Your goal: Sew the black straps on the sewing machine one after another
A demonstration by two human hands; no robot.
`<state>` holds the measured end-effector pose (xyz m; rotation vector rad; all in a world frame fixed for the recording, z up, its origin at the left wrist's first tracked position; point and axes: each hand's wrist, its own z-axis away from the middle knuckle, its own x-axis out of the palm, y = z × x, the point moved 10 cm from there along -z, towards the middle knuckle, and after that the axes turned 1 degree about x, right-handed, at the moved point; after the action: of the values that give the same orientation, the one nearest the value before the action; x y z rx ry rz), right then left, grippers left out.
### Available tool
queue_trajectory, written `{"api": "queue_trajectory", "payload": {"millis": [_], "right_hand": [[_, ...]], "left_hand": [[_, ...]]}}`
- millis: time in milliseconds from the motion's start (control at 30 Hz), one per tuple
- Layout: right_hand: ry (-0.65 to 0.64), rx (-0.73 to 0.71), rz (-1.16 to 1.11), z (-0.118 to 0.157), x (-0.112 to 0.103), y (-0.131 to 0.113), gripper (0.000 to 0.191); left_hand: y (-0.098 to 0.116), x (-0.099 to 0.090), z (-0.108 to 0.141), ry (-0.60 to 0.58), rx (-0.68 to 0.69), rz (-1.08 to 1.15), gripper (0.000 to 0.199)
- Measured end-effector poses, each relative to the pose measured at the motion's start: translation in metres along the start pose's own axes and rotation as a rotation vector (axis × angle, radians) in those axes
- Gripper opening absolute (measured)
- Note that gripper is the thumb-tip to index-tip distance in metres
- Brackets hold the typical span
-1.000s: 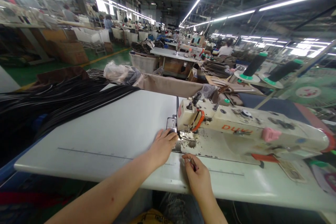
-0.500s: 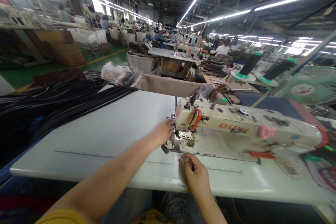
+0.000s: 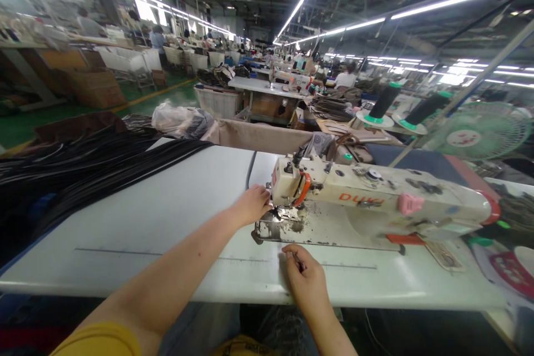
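On the table [image 3: 167, 206] at right, a sewing machine [image 3: 362, 200]; along its left edge, strips [image 3: 133, 175]; behind, a bin [image 3: 262, 136]; back right, a fan [image 3: 464, 138].

FREE: tabletop [image 3: 167, 206] between black strips [image 3: 125, 169] and left forearm [image 3: 187, 264] | BLOCKED: sewing machine [image 3: 334, 179], right

The right hand [image 3: 307, 277] mostly hides a small dark object [image 3: 298, 262], too small to identify.

The head camera looks forward and down across the nearby tabletop [image 3: 183, 200] to the sewing machine [image 3: 365, 184].
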<state>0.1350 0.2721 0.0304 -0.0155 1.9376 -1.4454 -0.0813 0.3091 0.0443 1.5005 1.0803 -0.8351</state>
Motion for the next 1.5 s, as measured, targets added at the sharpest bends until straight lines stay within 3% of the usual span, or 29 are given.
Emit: {"api": "queue_trajectory", "payload": {"millis": [167,367,567,867,1267,1500], "right_hand": [[0.005,-0.006,0.003,0.000,-0.001,-0.003,0.028],[0.006,-0.005,0.007,0.001,-0.002,-0.007,0.027],[-0.006,-0.005,0.009,0.002,-0.001,-0.006,0.027],[-0.012,-0.014,0.016,0.003,0.000,-0.009,0.028],[0.008,-0.037,0.014,0.003,-0.002,-0.011,0.028],[0.002,-0.024,-0.059,0.002,-0.003,-0.008,0.027]], "left_hand": [[-0.007,0.001,0.007,-0.026,-0.101,-0.015,0.016],[0.000,-0.010,0.012,-0.003,-0.102,0.049,0.009],[0.011,-0.012,0.030,-0.015,-0.130,0.069,0.014],[0.012,-0.004,0.045,-0.023,-0.222,0.096,0.019],[0.051,0.008,0.055,-0.032,-0.356,0.054,0.020],[0.064,0.016,0.057,-0.092,-0.352,0.020,0.030]]}}
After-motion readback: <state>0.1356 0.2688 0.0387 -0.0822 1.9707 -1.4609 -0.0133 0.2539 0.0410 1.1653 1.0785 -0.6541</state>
